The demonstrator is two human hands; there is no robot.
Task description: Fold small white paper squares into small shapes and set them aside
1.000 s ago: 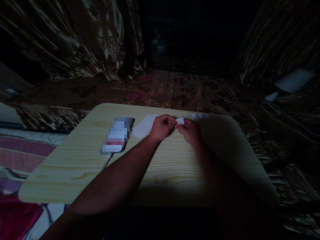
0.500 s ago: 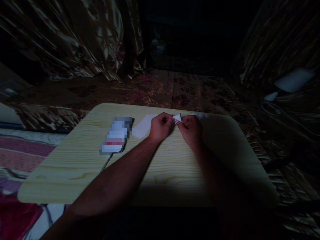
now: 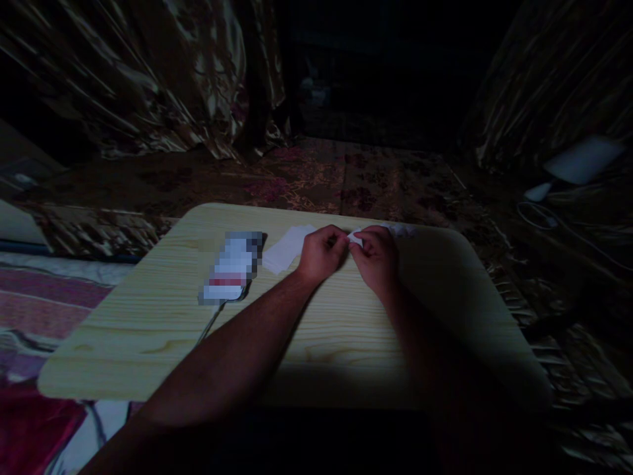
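Note:
Between my hands, over the far part of the wooden table [image 3: 341, 316], is a small folded piece of white paper [image 3: 355, 239]. My left hand [image 3: 324, 252] pinches its left side, fingers closed. From the right, my right hand [image 3: 376, 256] grips the same paper with thumb and fingers, covering much of it. Several flat white paper sheets [image 3: 287, 249] lie in a loose stack just left of my left hand. Behind my right hand sit some small white folded pieces [image 3: 403, 230], partly hidden and dim.
A phone [image 3: 231, 267] with a blurred screen lies on the left of the table, a cable [image 3: 210, 324] running from its near end. Curtains [image 3: 198, 72] hang beyond. To the right, off the table, stand a pale lamp-like object [image 3: 583, 160] and a white cord [image 3: 583, 234].
The folded paper showed a pointed triangular face before; now less of it shows and my fingers cover more. My hands have drawn slightly closer together around it.

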